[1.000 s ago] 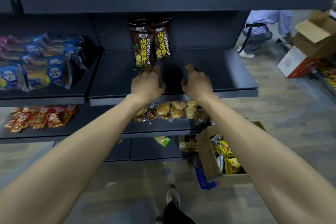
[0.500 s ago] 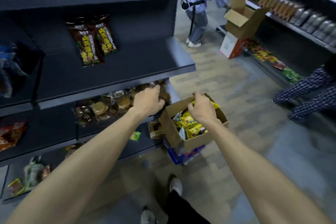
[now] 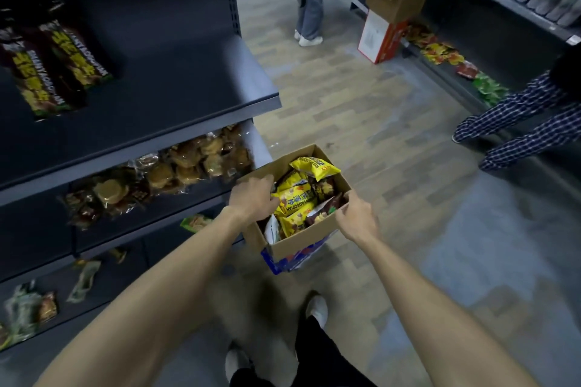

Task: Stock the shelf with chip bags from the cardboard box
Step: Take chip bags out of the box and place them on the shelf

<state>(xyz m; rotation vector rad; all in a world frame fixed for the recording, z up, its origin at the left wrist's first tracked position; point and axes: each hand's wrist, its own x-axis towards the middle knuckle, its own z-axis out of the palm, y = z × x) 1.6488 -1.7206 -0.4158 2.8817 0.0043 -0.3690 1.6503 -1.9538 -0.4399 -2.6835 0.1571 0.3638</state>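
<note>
In the head view, both hands have left the shelf (image 3: pixel 176 104), where two brown bags (image 3: pixel 53 63) already stand, and have come down to the cardboard box (image 3: pixel 301 240) on the floor. The left hand (image 3: pixel 251 198) curls its fingers on a yellow chip bag (image 3: pixel 290 198) inside, while the right hand (image 3: pixel 356 217) reaches over the box's near corner — whether it holds something, I cannot tell. So one placing seems finished and the next pick begins.
</note>
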